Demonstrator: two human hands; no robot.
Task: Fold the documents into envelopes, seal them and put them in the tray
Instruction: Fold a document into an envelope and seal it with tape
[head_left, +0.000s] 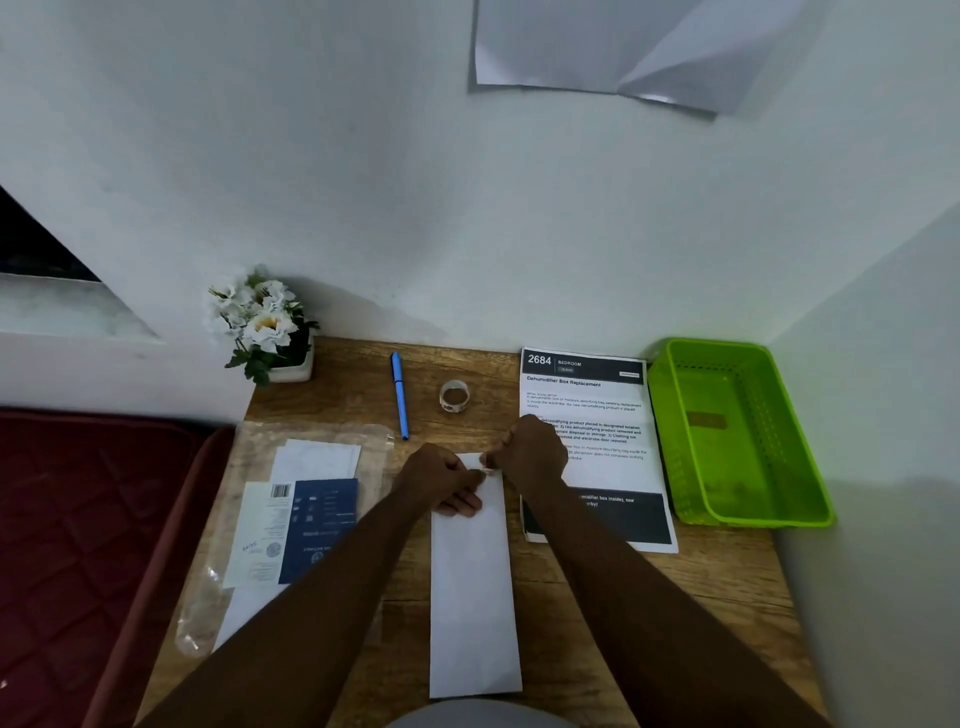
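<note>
Hands: left hand (445, 480) and right hand (524, 451) are both pinching the envelope (472, 582) at its far end.
Handling: looking light, thin, crease-prone; gripping edges is suiting it best.

On a wooden desk (675, 597), the left hand (441, 480) and right hand (530, 449) pinch the far end of a long white envelope (472, 597). A printed document (597, 467) lies just right, beside a green tray (727, 431). A blue pen (400, 395) and tape roll (455, 396) lie beyond.
</note>
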